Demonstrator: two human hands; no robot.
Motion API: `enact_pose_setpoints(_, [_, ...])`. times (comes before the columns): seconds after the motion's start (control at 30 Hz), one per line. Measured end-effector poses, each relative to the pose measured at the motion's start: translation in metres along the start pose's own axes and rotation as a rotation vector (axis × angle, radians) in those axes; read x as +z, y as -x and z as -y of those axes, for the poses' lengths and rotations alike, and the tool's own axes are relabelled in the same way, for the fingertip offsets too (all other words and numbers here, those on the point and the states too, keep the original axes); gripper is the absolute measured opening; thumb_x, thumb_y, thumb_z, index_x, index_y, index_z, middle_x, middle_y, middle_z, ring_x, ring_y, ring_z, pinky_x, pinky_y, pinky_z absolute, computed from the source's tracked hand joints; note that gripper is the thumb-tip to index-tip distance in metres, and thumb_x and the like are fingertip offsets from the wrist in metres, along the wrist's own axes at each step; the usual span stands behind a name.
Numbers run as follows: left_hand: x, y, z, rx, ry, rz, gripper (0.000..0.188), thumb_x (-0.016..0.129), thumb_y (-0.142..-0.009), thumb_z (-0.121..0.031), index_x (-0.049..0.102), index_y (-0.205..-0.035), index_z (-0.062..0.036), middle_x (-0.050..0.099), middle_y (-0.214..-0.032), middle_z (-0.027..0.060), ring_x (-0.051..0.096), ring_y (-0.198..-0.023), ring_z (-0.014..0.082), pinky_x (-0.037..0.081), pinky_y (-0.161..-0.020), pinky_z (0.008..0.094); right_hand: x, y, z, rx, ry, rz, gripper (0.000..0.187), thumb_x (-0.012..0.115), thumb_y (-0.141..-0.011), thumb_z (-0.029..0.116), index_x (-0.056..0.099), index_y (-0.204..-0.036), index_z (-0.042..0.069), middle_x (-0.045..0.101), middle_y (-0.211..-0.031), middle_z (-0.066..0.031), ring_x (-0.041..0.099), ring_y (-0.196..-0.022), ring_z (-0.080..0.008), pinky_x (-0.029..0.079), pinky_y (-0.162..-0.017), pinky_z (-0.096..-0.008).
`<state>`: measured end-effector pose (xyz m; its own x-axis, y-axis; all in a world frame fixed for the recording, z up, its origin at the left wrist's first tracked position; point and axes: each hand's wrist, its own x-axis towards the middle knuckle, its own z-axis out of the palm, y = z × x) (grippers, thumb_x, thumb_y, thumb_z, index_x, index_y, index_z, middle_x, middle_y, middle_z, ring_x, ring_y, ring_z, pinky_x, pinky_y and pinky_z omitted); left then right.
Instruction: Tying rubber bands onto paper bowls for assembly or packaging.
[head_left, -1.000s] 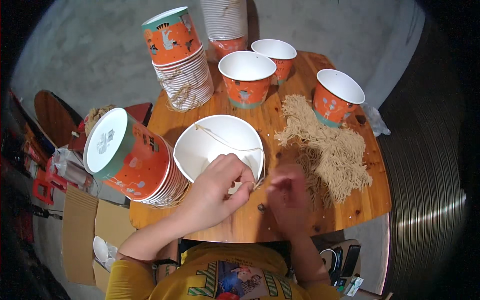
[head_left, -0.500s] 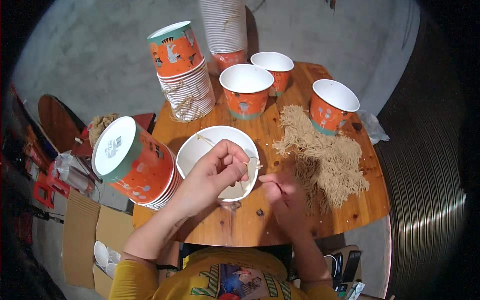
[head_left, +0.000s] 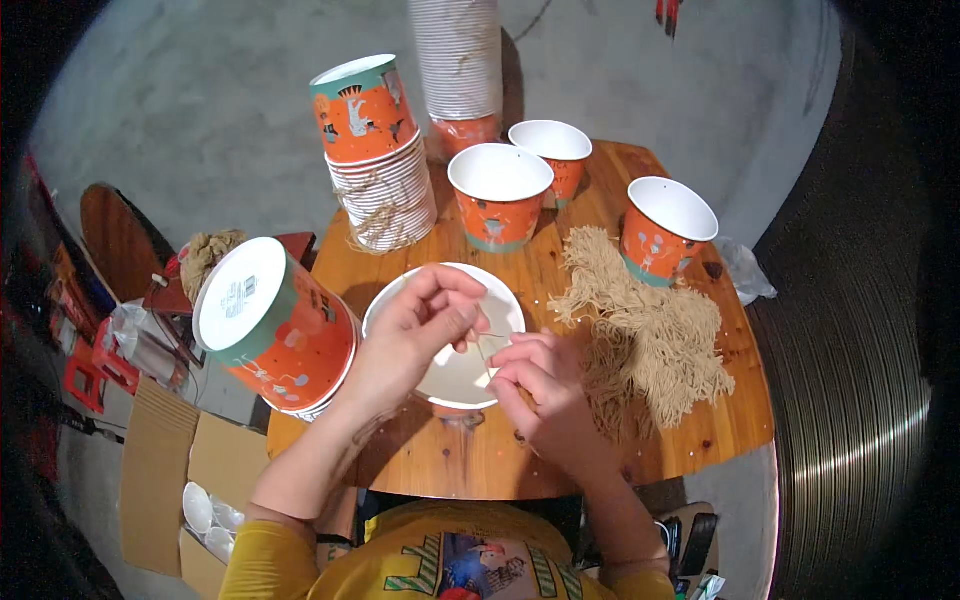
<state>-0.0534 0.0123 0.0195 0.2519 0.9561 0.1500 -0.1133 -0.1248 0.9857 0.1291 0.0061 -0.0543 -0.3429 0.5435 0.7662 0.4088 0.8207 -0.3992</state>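
Both hands, left hand (head_left: 418, 330) and right hand (head_left: 540, 380), pinch 1 thin string (head_left: 484, 350) above the white cup (head_left: 445, 372); string pile (head_left: 645, 335) lies just right.

A small rounded wooden table (head_left: 560, 455) stands on a grey concrete floor (head_left: 200, 110), with a brown cardboard box (head_left: 155, 480) and red plastic crates (head_left: 85, 365) at the left.
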Motion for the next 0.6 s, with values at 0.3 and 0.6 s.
enact_pose_setpoints(0.3, [-0.028,-0.006,0.01,0.083,0.06,-0.281,0.013,0.054,-0.093,-0.007,0.052,-0.104,-0.0012,0.06,-0.086,0.005,0.053,-0.073,0.0087,0.045,-0.068,0.0228,-0.002,-0.006,0.006,0.132,-0.125,0.038,0.017,0.065,-0.072,0.004,0.054,-0.084,0.009,0.059,-0.09,-0.0041,0.058,-0.099,-0.028,0.037,-0.099,-0.0503])
enact_pose_setpoints(0.6, [-0.022,0.008,0.019,0.305,-1.019,-0.249,0.016,0.059,-0.085,-0.005,0.056,-0.1,-0.0028,0.056,-0.106,0.0182,0.055,-0.101,0.0336,0.043,-0.087,0.04,-0.004,-0.016,0.002,0.131,-0.282,0.071,0.012,0.062,-0.077,0.004,0.053,-0.085,0.008,0.058,-0.094,-0.0065,0.057,-0.096,-0.0269,0.04,-0.092,-0.0417])
